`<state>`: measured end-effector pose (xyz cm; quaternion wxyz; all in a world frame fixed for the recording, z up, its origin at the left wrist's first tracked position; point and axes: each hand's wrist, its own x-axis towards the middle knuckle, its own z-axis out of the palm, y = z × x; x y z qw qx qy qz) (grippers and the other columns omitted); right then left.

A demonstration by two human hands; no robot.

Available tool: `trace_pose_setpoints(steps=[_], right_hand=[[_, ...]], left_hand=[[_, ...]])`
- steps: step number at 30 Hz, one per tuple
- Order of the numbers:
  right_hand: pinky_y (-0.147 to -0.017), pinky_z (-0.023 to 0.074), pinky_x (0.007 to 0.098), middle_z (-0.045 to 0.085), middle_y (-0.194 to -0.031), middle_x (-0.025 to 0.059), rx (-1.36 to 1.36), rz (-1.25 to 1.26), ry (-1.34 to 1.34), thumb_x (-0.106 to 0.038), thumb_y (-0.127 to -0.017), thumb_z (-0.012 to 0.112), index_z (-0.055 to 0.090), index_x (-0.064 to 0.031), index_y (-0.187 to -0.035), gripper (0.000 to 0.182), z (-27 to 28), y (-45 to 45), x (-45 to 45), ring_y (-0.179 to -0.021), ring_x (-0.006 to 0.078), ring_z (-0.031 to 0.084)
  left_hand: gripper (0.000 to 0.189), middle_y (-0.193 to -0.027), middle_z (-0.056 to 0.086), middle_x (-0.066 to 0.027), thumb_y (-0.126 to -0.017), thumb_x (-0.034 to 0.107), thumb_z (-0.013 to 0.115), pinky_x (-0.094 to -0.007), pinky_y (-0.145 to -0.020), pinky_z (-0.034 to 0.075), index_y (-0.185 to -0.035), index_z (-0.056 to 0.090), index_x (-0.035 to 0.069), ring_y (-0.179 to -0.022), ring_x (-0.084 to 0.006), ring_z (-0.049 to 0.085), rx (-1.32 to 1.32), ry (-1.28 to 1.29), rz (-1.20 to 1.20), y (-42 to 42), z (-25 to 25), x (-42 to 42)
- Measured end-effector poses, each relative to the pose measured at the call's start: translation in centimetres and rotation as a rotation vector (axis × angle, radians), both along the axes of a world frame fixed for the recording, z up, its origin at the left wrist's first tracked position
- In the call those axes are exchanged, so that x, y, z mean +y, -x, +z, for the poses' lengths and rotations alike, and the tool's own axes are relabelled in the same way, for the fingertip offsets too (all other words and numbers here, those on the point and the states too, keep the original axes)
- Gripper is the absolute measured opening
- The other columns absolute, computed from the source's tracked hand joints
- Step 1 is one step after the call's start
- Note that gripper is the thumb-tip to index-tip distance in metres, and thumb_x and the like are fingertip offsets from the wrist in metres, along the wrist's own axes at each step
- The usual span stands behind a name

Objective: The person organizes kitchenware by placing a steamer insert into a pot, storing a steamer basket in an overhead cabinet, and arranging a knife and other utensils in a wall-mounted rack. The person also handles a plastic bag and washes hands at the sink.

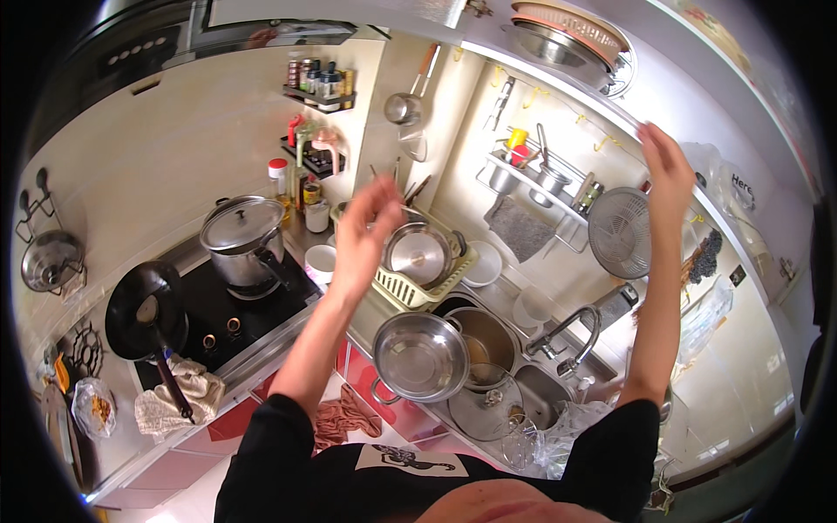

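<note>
My left hand (371, 225) is raised over the left side of a pale green dish rack (409, 291); it is blurred, with nothing seen in it. A steel pan (419, 255) lies in the rack, right of that hand. My right hand (668, 163) is lifted to the front edge of the upper cabinet shelf (628, 118), fingertips near the edge; whether they touch is unclear. Below and between my arms are a steel steamer pot (420, 357), a deep steel pot (487, 340) in the sink and a glass lid (485, 408).
A lidded steel pot (242, 229) and a black wok (145, 310) stand on the black cooktop (219, 340) at left. The faucet (582, 333) arches over the sink basin (539, 395). A wall rack (536, 176) and a hanging wire strainer (620, 232) are near my right arm.
</note>
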<state>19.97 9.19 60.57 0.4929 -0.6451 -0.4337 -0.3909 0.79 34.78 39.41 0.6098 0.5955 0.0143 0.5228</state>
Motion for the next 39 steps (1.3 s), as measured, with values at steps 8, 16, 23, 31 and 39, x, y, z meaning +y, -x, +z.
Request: trace_pose_setpoints(steps=[8,16,23,31,39], right_hand=[[-0.085,0.0528,0.0334,0.066,-0.099,0.0217,-0.936,-0.193,-0.594,0.004,-0.087,0.057,0.061,0.0130,-0.101,0.017,-3.6,14.0,-15.0,-0.090,0.0268,0.066],[-0.095,0.0473,0.0336,0.061,-0.110,0.0192,-1.375,-0.538,-0.797,0.009,-0.077,0.068,0.054,0.0079,-0.109,0.034,-1.8,18.5,-19.3,-0.103,0.0258,0.060],[-0.103,0.0390,0.0315,0.047,-0.134,0.0137,-0.910,-0.605,-0.824,-0.005,-0.089,0.061,0.044,-0.0013,-0.129,0.043,-0.8,20.5,-21.7,-0.124,0.0236,0.045],[-0.085,0.0431,0.0255,0.059,-0.123,0.0110,-0.584,-0.651,-0.636,-0.009,-0.093,0.056,0.050,0.0025,-0.132,0.040,-0.6,18.7,-24.0,-0.098,0.0141,0.053],[-0.093,0.0473,0.0322,0.060,-0.123,0.0187,-0.822,-0.666,-0.480,-0.002,-0.083,0.068,0.055,0.0058,-0.124,0.044,-0.8,14.5,-19.3,-0.111,0.0253,0.061]], left_hand=[[0.068,-0.133,0.043,-0.0158,-0.082,0.009,0.063,-0.0344,-0.098,0.037,-0.140,0.029,-0.001,-0.119,-0.0243,0.045,-0.565,0.092,0.547,1.9,13.7,11.9],[0.052,-0.115,0.051,-0.0096,-0.072,-0.008,0.067,-0.0366,-0.087,0.042,-0.114,0.041,0.004,-0.102,-0.0199,0.050,-0.747,0.261,0.404,2.2,21.8,22.8],[0.027,-0.110,0.057,-0.0088,-0.087,0.008,0.060,-0.0408,-0.095,0.036,-0.110,0.048,0.002,-0.104,-0.0205,0.053,-0.883,0.388,0.154,1.0,20.7,24.3],[0.023,-0.101,0.058,-0.0057,-0.092,0.018,0.060,-0.0292,-0.088,0.039,-0.105,0.050,0.002,-0.094,-0.0146,0.053,-0.948,0.218,0.176,0.3,19.1,8.8],[0.021,-0.086,0.060,-0.0029,-0.081,0.014,0.074,-0.0296,-0.077,0.045,-0.092,0.061,0.001,-0.085,-0.0156,0.055,-0.784,-0.265,0.728,-5.2,18.5,-7.1]])
